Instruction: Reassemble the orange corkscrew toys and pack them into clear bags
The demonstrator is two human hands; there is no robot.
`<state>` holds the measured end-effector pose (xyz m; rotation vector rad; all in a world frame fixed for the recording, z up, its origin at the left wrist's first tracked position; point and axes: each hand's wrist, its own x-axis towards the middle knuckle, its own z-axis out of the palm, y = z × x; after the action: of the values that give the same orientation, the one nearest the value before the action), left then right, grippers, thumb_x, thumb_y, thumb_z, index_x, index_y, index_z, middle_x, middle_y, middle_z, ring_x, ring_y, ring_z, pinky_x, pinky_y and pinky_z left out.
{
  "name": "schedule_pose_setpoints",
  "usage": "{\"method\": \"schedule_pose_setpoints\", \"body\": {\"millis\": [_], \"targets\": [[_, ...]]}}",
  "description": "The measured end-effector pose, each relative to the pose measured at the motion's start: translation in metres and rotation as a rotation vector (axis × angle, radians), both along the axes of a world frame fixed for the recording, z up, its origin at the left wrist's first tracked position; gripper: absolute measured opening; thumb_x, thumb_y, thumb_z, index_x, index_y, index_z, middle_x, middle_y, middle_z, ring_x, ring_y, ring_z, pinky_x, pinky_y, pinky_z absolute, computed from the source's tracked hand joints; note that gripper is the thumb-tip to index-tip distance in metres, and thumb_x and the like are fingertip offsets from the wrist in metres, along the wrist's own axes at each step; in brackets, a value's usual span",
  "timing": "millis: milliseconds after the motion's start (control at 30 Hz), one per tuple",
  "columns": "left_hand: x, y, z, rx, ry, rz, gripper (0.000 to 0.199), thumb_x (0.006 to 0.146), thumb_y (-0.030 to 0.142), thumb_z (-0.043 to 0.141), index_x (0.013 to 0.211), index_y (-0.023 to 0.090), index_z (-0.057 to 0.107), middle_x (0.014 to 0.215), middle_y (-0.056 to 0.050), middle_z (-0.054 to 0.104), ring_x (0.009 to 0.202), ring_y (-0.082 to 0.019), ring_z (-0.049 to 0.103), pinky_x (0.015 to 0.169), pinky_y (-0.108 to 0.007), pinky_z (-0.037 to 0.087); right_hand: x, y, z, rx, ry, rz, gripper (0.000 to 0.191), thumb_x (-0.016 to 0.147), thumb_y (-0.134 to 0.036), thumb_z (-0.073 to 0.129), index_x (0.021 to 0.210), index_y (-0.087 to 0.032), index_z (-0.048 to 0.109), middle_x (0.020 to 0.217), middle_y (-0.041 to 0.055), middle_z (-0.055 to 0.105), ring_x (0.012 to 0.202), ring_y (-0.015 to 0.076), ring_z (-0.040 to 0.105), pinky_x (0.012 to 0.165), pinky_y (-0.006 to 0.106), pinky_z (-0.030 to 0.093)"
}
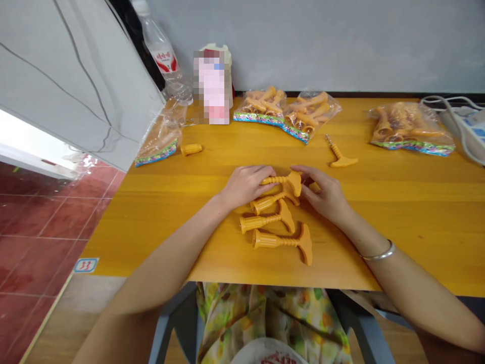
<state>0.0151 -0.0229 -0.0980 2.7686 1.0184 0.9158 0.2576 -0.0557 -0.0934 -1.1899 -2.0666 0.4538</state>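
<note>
One orange T-handled tool is clasped by the left hand and pinched by the right hand; nearer, three assembled tools are laid; behind, three filled bags are set.

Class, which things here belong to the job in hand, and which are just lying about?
Likely in use:
Left hand and right hand, at one orange T-handled tool
Three similar tools nearer the body
Loose T-handled screw
Loose ribbed sleeve
Bagged orange parts

Apparently just lying about:
Plastic bottle
White device
</note>
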Motion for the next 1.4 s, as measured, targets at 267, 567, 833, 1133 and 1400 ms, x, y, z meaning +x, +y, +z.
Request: {"method": "schedule_pose_setpoints", "body": {"millis": [267,567,833,1133,1400], "targets": [[0.001,-0.001,0.001,0.006,-0.002,-0.003,0.026,0.100,0.039,0.050,0.099,0.018,0.065,0.087,-0.005,0.072,0.077,-0.015,0.068,0.068,-0.025,0.046,-0.007,-0.006,0.013,-0.144,-0.022,-0.038,0.047,0.095,-0.057,0.049,0.070,-0.020,0.064,0.058,0.0017,0.060,0.052,0.0146,0.051,0.053,0.029,0.041],[-0.001,0.001,0.000,0.028,-0.060,0.039,0.027,0.098,0.042,0.053,0.096,0.018,0.065,0.088,-0.004,0.074,0.074,-0.015,0.069,0.066,-0.025,0.046,-0.005,-0.004,0.004,0.017,0.092,-0.032,0.038,0.098,-0.036,0.050,0.135,-0.024,0.052,0.087,0.0032,0.064,0.069,0.0160,0.060,0.068,0.030,0.052],[0.000,0.000,-0.002,0.046,-0.016,0.027,0.032,0.100,0.044,0.048,0.099,0.018,0.066,0.089,-0.005,0.074,0.074,-0.015,0.069,0.066,-0.024,0.046,-0.002,-0.004,0.002,0.083,-0.072,0.077,0.045,0.094,-0.016,0.046,0.137,-0.027,0.054,0.092,0.0043,0.062,0.072,0.0160,0.061,0.072,0.032,0.053],[0.001,-0.002,0.000,0.101,-0.037,-0.025,0.025,0.099,0.039,0.052,0.094,0.017,0.063,0.084,-0.004,0.071,0.071,-0.014,0.066,0.064,-0.024,0.045,-0.002,-0.005,-0.001,0.029,-0.059,0.049,0.029,0.098,-0.030,0.051,0.125,-0.022,0.060,0.102,0.0084,0.071,0.078,0.0185,0.066,0.074,0.033,0.055],[0.001,-0.001,0.000,0.099,-0.026,-0.020,0.028,0.099,0.042,0.051,0.092,0.017,0.062,0.083,-0.004,0.068,0.074,-0.014,0.064,0.067,-0.024,0.046,-0.003,-0.006,0.003,-0.007,-0.059,0.039,0.030,0.098,-0.035,0.052,0.123,-0.020,0.061,0.100,0.0085,0.072,0.080,0.0186,0.068,0.074,0.031,0.054]]}}
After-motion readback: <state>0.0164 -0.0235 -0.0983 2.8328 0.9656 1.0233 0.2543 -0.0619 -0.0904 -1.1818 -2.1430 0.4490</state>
